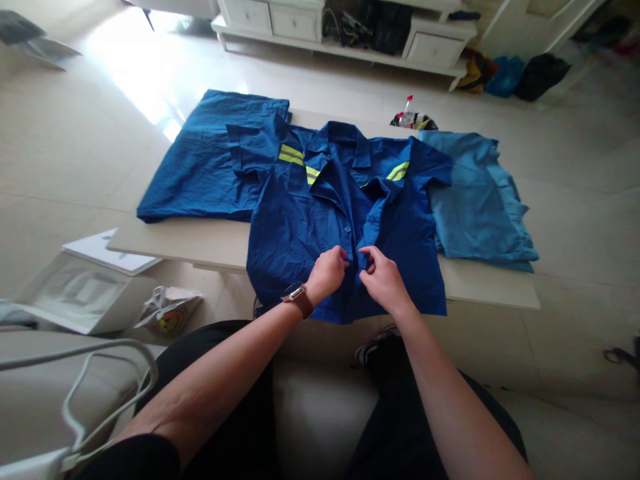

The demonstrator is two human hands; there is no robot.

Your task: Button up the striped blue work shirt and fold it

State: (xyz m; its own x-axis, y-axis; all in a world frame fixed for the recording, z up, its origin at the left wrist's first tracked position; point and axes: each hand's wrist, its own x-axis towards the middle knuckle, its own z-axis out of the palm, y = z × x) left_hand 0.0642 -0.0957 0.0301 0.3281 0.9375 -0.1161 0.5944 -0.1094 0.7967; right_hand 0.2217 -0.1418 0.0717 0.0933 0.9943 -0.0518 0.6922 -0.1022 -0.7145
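A dark blue work shirt with yellow reflective stripes lies spread on a low table, its hem hanging over the near edge. My left hand, with a brown-strapped watch on the wrist, pinches the left side of the shirt's front opening. My right hand pinches the right side of the opening, close beside the left. Both hands are closed on the fabric near the lower buttons.
A folded dark blue garment lies at the table's left, a lighter blue one at its right. A bottle and wrapper sit behind the shirt. White boxes and a bag stand on the floor at left; a white cabinet behind.
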